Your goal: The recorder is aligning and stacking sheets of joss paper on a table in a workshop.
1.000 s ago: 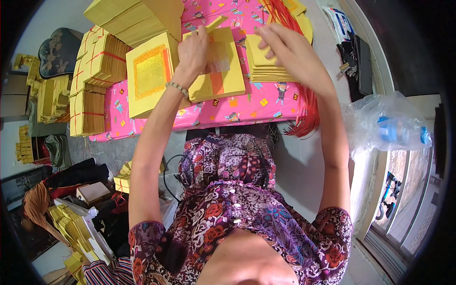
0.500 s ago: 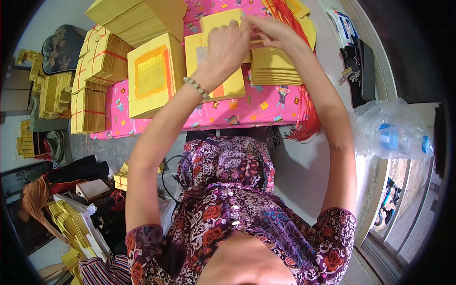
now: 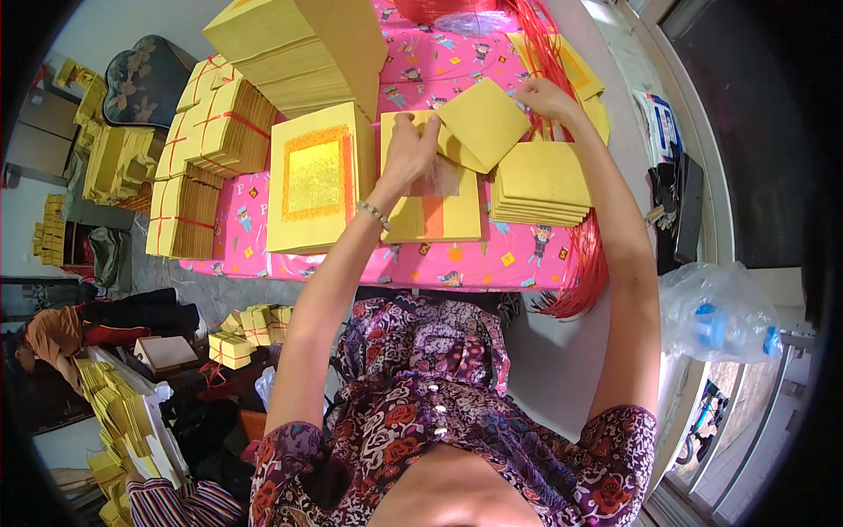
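Pink table cover (image 3: 457,66), both hands (image 3: 411,154) pinching folded yellow sheet (image 3: 483,123), gold-square stack (image 3: 316,180) at left

A folded yellow sheet (image 3: 485,123) hangs tilted, a diamond, above the table. Under it lies a yellow sheet (image 3: 435,206) with an orange patch, flat on the pink cloth.

Home workshop – bundled yellow paper stacks (image 3: 219,132) everywhere, pink tablecloth (image 3: 492,255), floor clutter.
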